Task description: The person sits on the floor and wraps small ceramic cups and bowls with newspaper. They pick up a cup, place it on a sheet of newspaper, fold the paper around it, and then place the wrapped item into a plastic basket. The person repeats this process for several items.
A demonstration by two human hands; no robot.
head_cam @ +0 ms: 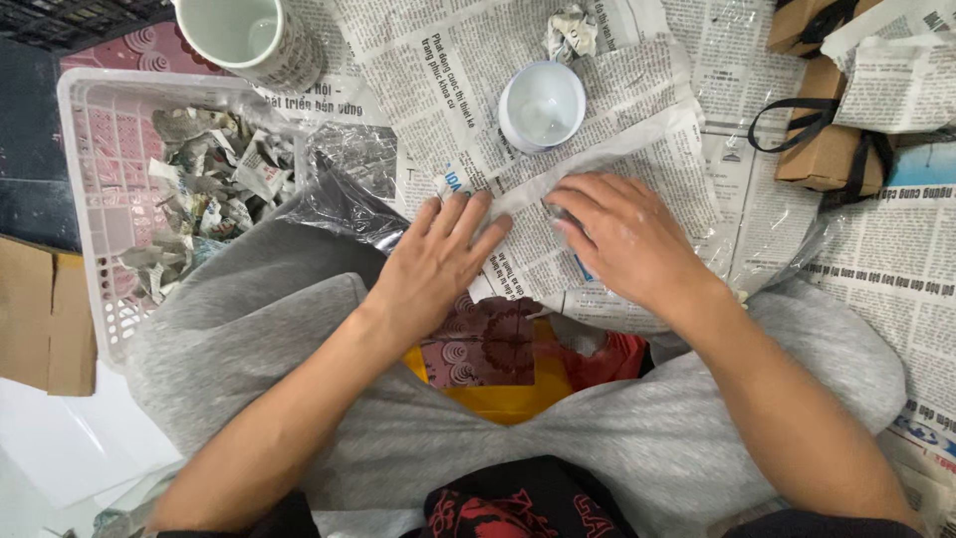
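Mid-frame, left hand lies flat with fingers apart, right hand curls over a newspaper-wrapped bundle; a white cup stands above, seemingly awaiting wrapping.

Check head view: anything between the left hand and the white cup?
Only newspaper. In the head view, the sheet both hands press on runs from the left hand up to the white cup; nothing else sits on that stretch. The right hand lies beside it.
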